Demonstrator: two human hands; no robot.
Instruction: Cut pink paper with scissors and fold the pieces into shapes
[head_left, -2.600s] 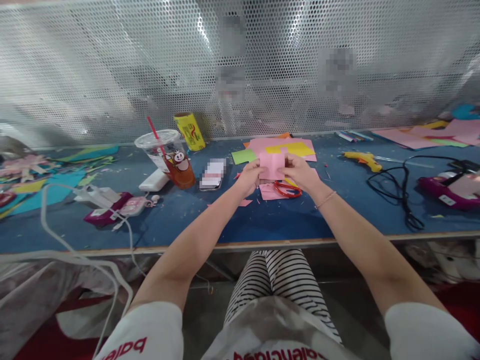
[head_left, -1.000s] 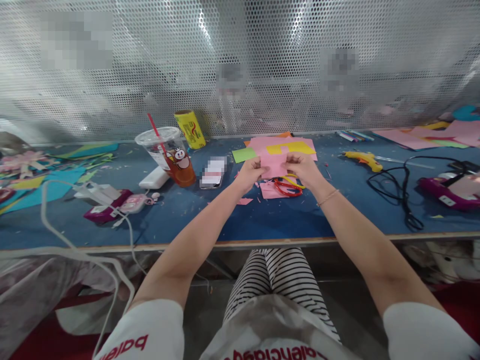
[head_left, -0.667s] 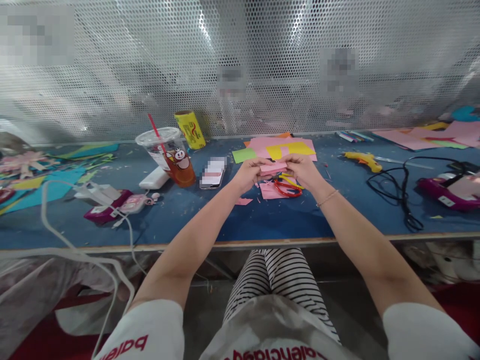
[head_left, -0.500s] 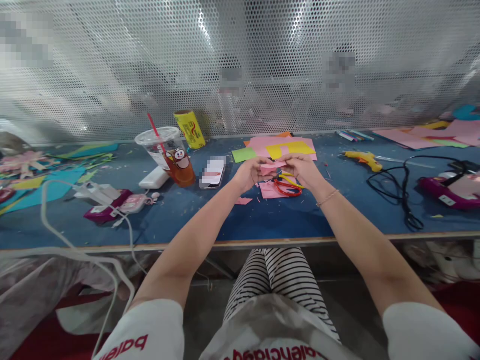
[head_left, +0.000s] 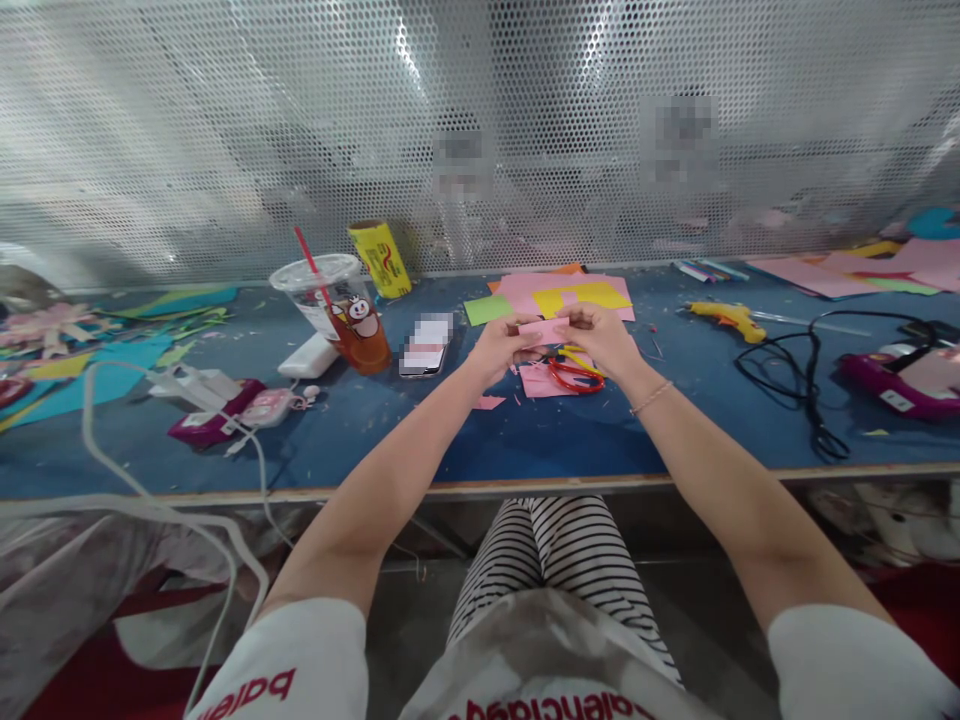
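Left hand [head_left: 499, 347] and right hand [head_left: 606, 335] both on one small pink paper piece [head_left: 544, 332], between them, raised over the middle of the blue tabletop [head_left: 555, 450]. Left fingers closed in a pinch on its left end; right thumb and fingers pinched on its right end, little gap at either grip. Piece shows as a narrow band; cannot tell whether it is folded. Thin bracelet [head_left: 651, 398] on right wrist.

Just below the hands: scissors with red and yellow handles [head_left: 598, 382], lying on a pink paper scrap [head_left: 537, 383]. Blades partly hidden. Smaller pink offcut [head_left: 489, 403] to the left.

Beyond the hands: paper pile, large pink sheet [head_left: 519, 288] with yellow sheet [head_left: 604, 297] on top, green sheet [head_left: 484, 311] at its left edge.

Left side: smartphone [head_left: 426, 347], screen blurred out; plastic cup [head_left: 366, 345] of brown drink, red straw [head_left: 307, 250]; yellow cylinder [head_left: 384, 262] behind it, tilted; purple power strip [head_left: 201, 426] with white plugs.

Right side: yellow glue gun [head_left: 727, 320] near a black cable [head_left: 812, 402]; second purple power strip [head_left: 896, 388] farther right.
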